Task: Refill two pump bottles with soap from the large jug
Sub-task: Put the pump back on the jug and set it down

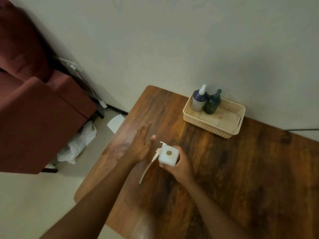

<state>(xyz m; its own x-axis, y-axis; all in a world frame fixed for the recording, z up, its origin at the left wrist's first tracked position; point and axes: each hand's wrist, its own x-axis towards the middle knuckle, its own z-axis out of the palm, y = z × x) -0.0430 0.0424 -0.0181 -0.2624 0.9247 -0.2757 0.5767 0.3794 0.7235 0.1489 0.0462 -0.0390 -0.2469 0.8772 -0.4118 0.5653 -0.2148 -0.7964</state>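
A square white bottle [168,156] stands on the wooden table [241,169], its round neck hole uncovered. My right hand [179,165] grips it from the right side. Its white pump head with a long dip tube [150,165] lies on the table against the bottle's left side. My left hand [140,145] hovers just left of the pump with straight, spread fingers, holding nothing. Two more pump bottles stand in a beige basket [229,121] at the back: a blue-topped grey bottle [199,100] with a white pump, and a dark green bottle [212,103].
The table's far side meets the wall. A dark red sofa [34,109] stands on the left. On the floor beside it lie a white bag [77,144] and a paper [116,123]. A black cable [302,129] runs along the wall on the right.
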